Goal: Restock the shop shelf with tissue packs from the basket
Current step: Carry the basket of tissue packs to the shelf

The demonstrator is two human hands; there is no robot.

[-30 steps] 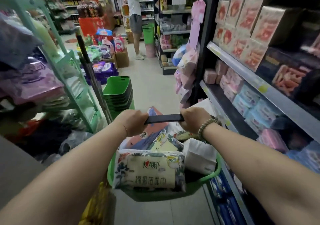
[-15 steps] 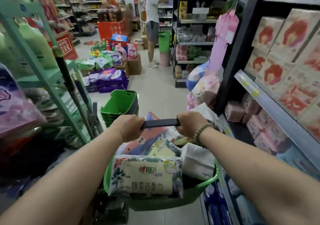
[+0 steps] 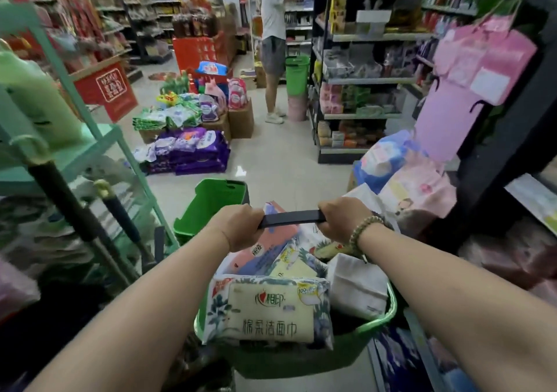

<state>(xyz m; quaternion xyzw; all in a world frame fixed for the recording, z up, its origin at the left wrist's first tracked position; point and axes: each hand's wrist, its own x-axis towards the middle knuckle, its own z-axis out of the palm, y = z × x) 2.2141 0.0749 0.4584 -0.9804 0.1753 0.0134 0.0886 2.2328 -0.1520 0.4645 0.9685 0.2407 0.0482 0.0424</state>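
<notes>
The crosswise basket handle [image 3: 291, 218] is gripped by the left hand [image 3: 238, 229] and right hand [image 3: 343, 222], set apart — the shelf [image 3: 533, 198], at the frame's right edge, is found nearer the right hand.

L hand [image 3: 238, 226] & R hand [image 3: 343, 218] both grip handle [image 3: 291, 218], arms fwd.

Left hand [image 3: 238, 229] and right hand [image 3: 343, 221] both grip the basket handle [image 3: 291, 218].
- **Centre:** open floor [image 3: 286, 162] runs straight ahead.
- **Left:** mop handles [image 3: 69, 207] lean on the green rack [image 3: 99, 138]. Stacked green baskets [image 3: 211, 207] sit on the floor just ahead, with a purple pack pile [image 3: 193, 153] beyond.
- **Right:** bagged goods [image 3: 401, 177] bulge from the dark shelf end [image 3: 512, 138], near the right hand.
- **Far end:** a person [image 3: 272, 29] and a green bin [image 3: 297, 72] stand at the shelf.
</notes>
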